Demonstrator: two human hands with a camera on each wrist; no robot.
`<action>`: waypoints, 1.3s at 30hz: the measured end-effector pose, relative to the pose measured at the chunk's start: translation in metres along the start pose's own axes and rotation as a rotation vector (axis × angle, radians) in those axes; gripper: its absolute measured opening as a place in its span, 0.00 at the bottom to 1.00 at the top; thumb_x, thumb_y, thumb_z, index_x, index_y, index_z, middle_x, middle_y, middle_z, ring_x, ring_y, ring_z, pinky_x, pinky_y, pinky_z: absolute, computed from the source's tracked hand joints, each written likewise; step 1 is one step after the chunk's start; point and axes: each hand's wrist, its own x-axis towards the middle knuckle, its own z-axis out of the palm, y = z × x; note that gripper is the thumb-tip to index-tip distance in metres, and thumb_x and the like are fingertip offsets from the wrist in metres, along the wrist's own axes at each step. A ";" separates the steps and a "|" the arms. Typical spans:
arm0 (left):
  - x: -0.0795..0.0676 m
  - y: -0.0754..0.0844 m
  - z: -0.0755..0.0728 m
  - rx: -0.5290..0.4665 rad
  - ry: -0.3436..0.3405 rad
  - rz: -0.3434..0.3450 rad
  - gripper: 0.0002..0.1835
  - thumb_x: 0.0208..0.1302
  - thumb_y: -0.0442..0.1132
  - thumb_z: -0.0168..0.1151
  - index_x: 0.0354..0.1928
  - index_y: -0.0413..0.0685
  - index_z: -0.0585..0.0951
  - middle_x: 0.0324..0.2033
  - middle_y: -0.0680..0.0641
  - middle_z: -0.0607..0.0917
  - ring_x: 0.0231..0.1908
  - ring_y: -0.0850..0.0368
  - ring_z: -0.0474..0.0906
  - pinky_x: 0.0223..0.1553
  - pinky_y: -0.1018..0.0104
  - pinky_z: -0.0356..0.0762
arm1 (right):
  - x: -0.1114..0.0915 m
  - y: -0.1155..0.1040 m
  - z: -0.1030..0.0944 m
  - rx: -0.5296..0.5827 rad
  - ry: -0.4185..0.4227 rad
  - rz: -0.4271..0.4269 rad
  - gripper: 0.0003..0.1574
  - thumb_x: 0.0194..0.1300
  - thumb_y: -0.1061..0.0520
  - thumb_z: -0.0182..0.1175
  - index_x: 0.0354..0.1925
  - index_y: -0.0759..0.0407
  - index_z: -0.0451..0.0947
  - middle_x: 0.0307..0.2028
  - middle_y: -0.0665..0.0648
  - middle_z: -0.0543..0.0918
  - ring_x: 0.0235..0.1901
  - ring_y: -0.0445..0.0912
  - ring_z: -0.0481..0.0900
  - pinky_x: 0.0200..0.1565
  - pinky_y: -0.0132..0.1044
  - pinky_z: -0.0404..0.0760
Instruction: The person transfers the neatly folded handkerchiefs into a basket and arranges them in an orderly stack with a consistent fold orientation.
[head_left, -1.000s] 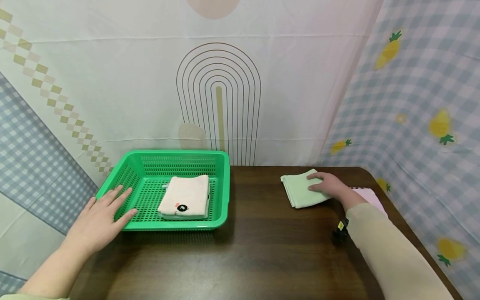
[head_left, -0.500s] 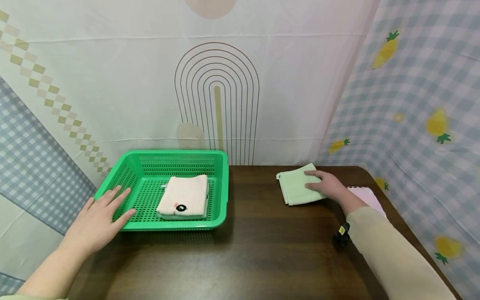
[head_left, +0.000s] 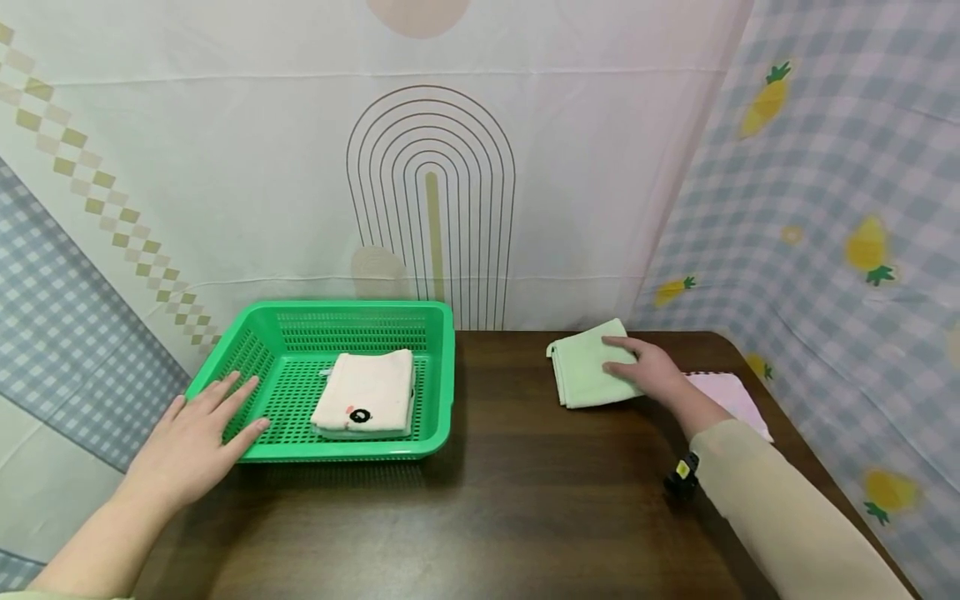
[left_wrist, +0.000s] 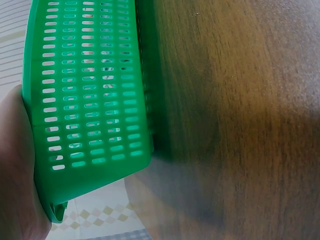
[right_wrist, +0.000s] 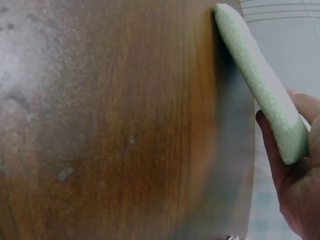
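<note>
While the right hand (head_left: 651, 372) pinches a folded pale green cloth (head_left: 587, 368) between thumb and fingers, tilted over the back right of a dark wooden table (head_left: 540, 517), the left hand (head_left: 187, 448), fingers spread, rests on the near left corner of a green basket (head_left: 337, 451). Inside lies a folded white cloth (head_left: 369, 387); a pink cloth (head_left: 726, 395) lies beyond the right wrist.

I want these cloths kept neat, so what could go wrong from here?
The right hand grips the folded green cloth by one side, so the unsupported end might sag or unfold. If brought to the green basket, it could disturb the white cloth lying inside. The left hand rests at the basket's rim, so pressing there might shift or tilt it.
</note>
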 end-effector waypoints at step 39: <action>-0.001 0.000 0.000 -0.005 0.017 0.013 0.40 0.73 0.64 0.47 0.79 0.53 0.54 0.73 0.33 0.58 0.70 0.28 0.54 0.69 0.30 0.33 | -0.031 -0.040 0.012 0.019 0.151 -0.096 0.34 0.69 0.41 0.62 0.70 0.44 0.71 0.70 0.64 0.67 0.66 0.58 0.68 0.56 0.53 0.73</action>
